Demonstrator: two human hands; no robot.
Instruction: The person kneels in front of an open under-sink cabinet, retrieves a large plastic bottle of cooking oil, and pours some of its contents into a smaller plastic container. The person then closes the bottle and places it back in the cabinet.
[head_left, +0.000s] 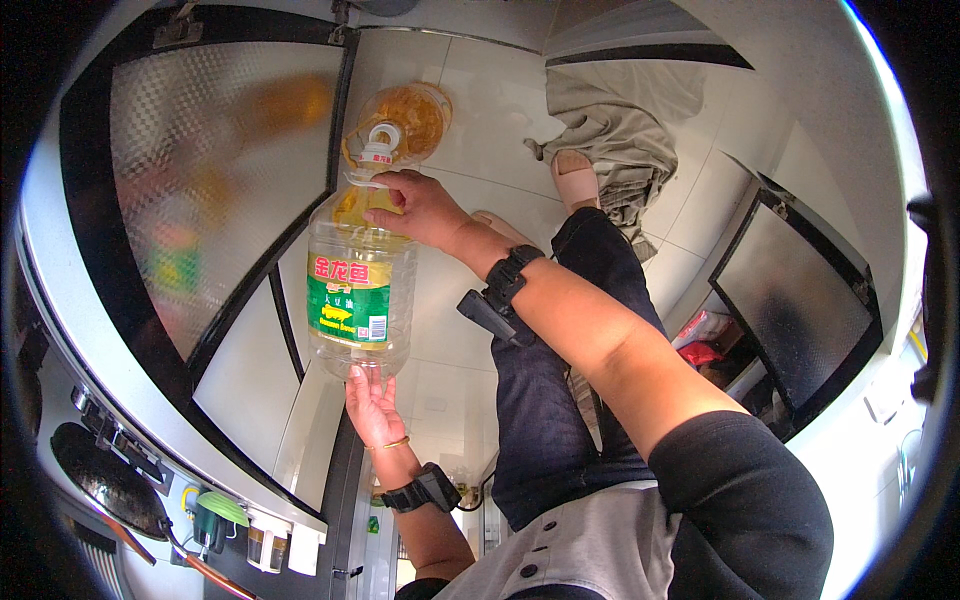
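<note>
A large clear plastic cooking-oil bottle (401, 292) hangs in front of me, held between my two hands. It has a green and gold label with writing, and its lower part looks empty. My right hand (424, 206) grips the white plastic handle (365, 181) at the neck. Above that handle sits a white cap (376, 150) with a ring. From below, the fingers of my left hand (371, 412) support the bottle's base. Behind the cap, a second clear bottle (416, 120) with amber-brown contents is on the tiled floor (487, 97).
On the left, a black-framed cabinet door (225, 172) has frosted glass with coloured shapes behind it. A crumpled grey-green cloth (615, 127) lies by my slippered foot (576, 180). At right, another cabinet door (802, 292) stands open. A dark wok (109, 476) is at lower left.
</note>
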